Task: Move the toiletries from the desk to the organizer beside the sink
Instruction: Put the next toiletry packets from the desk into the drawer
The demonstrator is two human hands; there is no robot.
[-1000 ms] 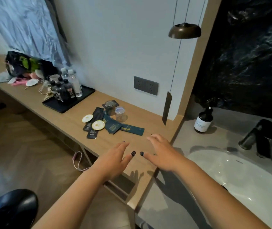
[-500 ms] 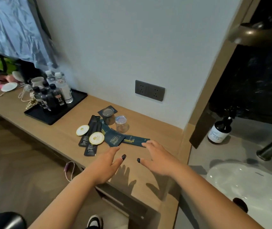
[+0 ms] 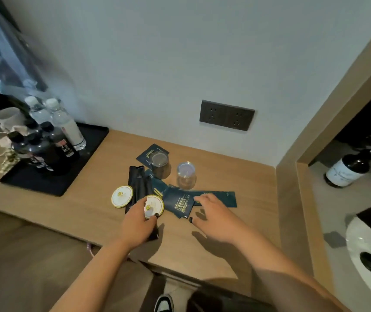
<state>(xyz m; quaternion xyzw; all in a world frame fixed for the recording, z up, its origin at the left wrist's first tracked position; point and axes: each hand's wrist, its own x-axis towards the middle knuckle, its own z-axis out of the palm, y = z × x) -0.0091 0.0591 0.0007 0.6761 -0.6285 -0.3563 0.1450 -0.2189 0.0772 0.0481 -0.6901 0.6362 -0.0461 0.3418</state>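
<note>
On the far left of the light wooden desk (image 3: 78, 208) I saw a flat black tray (image 3: 51, 179) crowded with dark and clear plastic bottles; I took those for drinks rather than part of my job.

The toiletries lay in a loose heap near the middle of the desk, none yet moved. Leftmost was a round white disc with a gold rim (image 3: 122, 196), flat on the wood; I judged it light and stiff, best lifted by its edge. Just beside it lay long black sachets (image 3: 137, 181), thin and probably slippery, so I would have pinched one at an end.

My left hand (image 3: 138, 224) sat over the near end of those sachets, thumb and fingers curled around the edge of a second gold-rimmed white disc (image 3: 155, 204). It looked like a pinch, though I could not tell whether the disc had left the surface.

Behind stood a smoky lidded plastic jar (image 3: 159, 165) and a clear lidded plastic jar (image 3: 186, 175), both upright; rigid and small, they seemed easiest gripped around the body.

Dark teal flat packets (image 3: 180, 202) fanned out to the right, overlapping. My right hand (image 3: 214, 216) hovered with fingers spread and relaxed, fingertips at the rightmost packet, holding nothing. These looked limp and light, best slid to a corner.

Further right were the white sink basin (image 3: 369, 251) and a dark pump bottle with a white label (image 3: 347, 171). I saw no organizer.
</note>
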